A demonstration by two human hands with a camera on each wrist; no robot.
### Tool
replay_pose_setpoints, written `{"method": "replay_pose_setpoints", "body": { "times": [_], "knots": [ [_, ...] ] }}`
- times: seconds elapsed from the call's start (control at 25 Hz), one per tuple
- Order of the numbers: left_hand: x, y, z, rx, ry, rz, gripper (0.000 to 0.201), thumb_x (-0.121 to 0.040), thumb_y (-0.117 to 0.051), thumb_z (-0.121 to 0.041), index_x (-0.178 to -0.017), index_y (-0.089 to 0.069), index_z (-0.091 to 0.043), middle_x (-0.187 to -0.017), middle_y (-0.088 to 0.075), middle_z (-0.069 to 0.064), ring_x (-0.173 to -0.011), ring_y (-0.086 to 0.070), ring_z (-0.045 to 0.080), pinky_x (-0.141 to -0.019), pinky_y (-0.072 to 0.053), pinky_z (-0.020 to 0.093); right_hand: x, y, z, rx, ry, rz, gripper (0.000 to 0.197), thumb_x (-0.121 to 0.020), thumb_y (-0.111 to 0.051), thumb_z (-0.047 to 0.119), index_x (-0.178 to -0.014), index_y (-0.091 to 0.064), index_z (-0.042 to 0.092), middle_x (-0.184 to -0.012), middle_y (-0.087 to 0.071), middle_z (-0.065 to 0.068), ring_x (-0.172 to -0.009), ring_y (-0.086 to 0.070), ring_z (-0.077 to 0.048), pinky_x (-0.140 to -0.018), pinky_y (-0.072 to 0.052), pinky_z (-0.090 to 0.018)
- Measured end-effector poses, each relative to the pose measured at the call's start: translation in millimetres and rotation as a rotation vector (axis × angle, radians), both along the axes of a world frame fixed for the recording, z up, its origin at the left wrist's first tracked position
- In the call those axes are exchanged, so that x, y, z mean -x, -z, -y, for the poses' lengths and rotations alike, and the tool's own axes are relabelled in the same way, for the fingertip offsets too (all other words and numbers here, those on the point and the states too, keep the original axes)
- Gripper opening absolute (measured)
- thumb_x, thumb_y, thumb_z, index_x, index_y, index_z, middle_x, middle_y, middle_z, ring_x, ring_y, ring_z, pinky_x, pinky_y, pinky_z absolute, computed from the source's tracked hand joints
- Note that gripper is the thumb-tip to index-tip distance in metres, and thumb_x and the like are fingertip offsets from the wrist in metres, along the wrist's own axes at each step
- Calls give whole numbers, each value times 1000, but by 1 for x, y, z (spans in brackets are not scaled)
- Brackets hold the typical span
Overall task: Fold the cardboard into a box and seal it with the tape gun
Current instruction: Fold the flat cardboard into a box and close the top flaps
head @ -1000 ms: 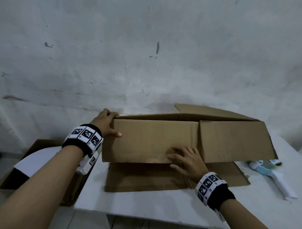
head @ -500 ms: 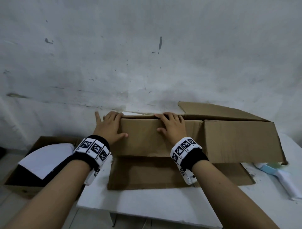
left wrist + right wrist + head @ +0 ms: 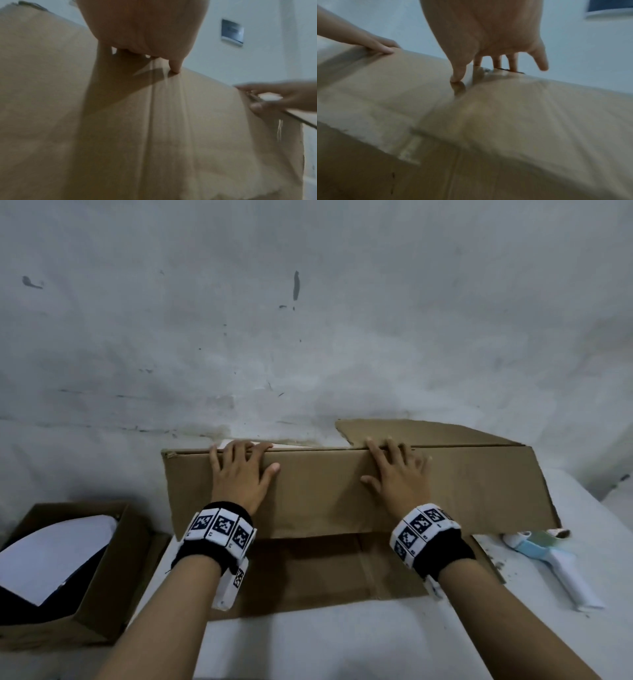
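Stood behind everything: a grey-white wall (image 3: 308, 320), scuffed and flecked with dark marks.

Ran below it: a white bench (image 3: 308, 642), carrying the task's things.

Lay across the bench's far half, against the wall: the cardboard (image 3: 325, 494), only part folded. Sloped toward the camera: one long brown panel, its top crease near the wall. Rose behind that crease on the right: a further flap (image 3: 428, 431). Lay flat on the bench under the sloped panel: more flaps (image 3: 308, 573), a fold line showing between them.

Sat off the bench's left edge, lower down: an open brown box (image 3: 102, 577) with something white and something dark inside.

Rested on the bench at the right, just beside the cardboard's right corner and partly under it: the tape gun (image 3: 561, 570), white handle toward the camera, pale blue body, untouched.

Pressed flat on the sloped panel near its left end: the left hand (image 3: 239, 470), fingers straight and spread, tips at the top crease, thumb out to the right, gripping nothing.

Pressed on the same panel, well to the right: the right hand (image 3: 397, 474), likewise open and spread, fingertips at the crease by the rear flap, thumb on the panel face in the right wrist view. Blurred, both wrist views.

Worn on each wrist: a black band (image 3: 219, 530) with white square-marker tiles.
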State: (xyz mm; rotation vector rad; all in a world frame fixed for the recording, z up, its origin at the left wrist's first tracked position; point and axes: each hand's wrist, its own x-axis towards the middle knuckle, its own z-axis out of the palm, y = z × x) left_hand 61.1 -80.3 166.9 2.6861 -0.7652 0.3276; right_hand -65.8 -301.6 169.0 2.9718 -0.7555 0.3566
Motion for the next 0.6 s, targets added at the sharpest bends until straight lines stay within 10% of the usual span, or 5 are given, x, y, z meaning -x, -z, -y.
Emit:
{"method": "replay_pose_setpoints", "body": {
  "times": [0.2,0.36,0.6],
  "knots": [
    [36,1,60,-130,107,35,53,-95,-30,-46,-144,-13,-39,-154,-16,1,-145,-3,25,-109,14,58,14,15,30,-122,-120,146,64,-93,-45,46,-149,-18,34,-158,-16,-6,-148,-9,-24,-118,-3,-51],
    [45,-4,98,-101,113,-41,44,-97,-20,-46,-140,-17,-48,-154,-18,-8,-145,-1,23,-107,13,63,17,22,37,-133,-180,323,62,-78,-44,59,-128,-53,25,-132,-52,-11,-131,-43,-32,-113,-17,-57],
    [13,-20,54,-6,216,-95,40,-99,-27,-33,-139,-35,-34,-153,-26,-3,-144,-15,18,-116,-3,45,20,2,53,-108,-223,90,55,-77,-55,66,-114,-55,25,-117,-56,1,-116,-46,-23,-106,-21,-43]
  ]
}}
